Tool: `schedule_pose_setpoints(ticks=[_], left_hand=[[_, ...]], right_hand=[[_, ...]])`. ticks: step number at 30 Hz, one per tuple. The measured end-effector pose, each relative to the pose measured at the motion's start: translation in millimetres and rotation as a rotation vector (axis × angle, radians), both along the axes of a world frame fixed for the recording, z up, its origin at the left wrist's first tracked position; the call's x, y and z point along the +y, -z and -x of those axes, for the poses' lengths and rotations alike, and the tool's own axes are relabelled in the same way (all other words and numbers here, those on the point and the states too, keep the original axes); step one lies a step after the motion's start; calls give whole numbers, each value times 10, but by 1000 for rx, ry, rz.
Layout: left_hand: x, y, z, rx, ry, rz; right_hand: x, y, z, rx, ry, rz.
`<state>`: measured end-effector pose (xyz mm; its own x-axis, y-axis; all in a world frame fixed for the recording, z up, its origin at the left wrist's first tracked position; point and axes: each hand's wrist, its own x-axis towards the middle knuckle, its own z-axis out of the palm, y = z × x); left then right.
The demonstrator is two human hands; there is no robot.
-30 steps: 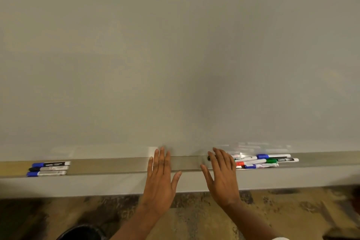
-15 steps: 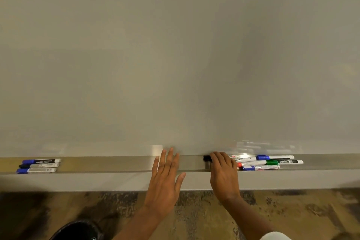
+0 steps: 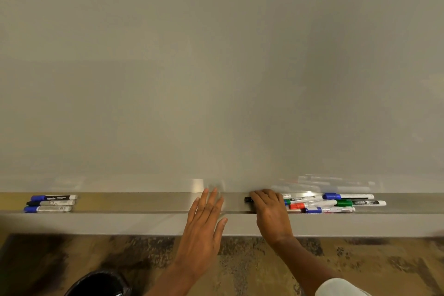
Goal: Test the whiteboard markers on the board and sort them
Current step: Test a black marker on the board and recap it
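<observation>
A blank whiteboard (image 3: 216, 67) fills most of the view, with a long metal tray (image 3: 144, 202) along its bottom edge. My right hand (image 3: 271, 214) curls its fingers over a black-capped marker (image 3: 248, 199) lying in the tray; only the cap end shows. Just right of that hand lies a pile of several markers (image 3: 336, 203) with blue, green, red and black caps. Three markers (image 3: 51, 203), two blue-capped and one black-capped, lie side by side at the tray's far left. My left hand (image 3: 204, 221) hovers flat with straight fingers over the tray's middle, holding nothing.
Below the tray is a mottled brown floor (image 3: 360, 259). A black round object (image 3: 98, 283) sits at the bottom left edge of the view.
My right hand went from flat and open to curled over the black-capped marker in the tray. My left hand stayed open and drifted slightly right.
</observation>
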<state>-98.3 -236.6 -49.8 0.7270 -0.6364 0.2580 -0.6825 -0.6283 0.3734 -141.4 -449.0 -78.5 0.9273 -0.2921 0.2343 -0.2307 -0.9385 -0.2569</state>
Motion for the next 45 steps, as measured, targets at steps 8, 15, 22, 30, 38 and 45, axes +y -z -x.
schedule_pose_setpoints(ticks=[8, 15, 22, 30, 38, 45], left_hand=[[58, -323, -41, 75, -85, 251], [25, -1112, -196, 582, -265, 759], [159, -2076, -347, 793, -129, 960], [450, -2947, -366, 981, 55, 1033], [599, -3601, -362, 1080, 244, 1095], [671, -3955, -272, 1062, 290, 1130]], right_hand=[[418, -405, -194, -313, -76, -240], [854, -1195, -332, -504, -113, -682], [1240, -2274, -298, -489, -119, -1135], [1438, -3228, -135, -356, -180, -1511], [1577, -3878, -50, -191, -293, -1679], [1725, -4223, 8, -271, -199, -1658]])
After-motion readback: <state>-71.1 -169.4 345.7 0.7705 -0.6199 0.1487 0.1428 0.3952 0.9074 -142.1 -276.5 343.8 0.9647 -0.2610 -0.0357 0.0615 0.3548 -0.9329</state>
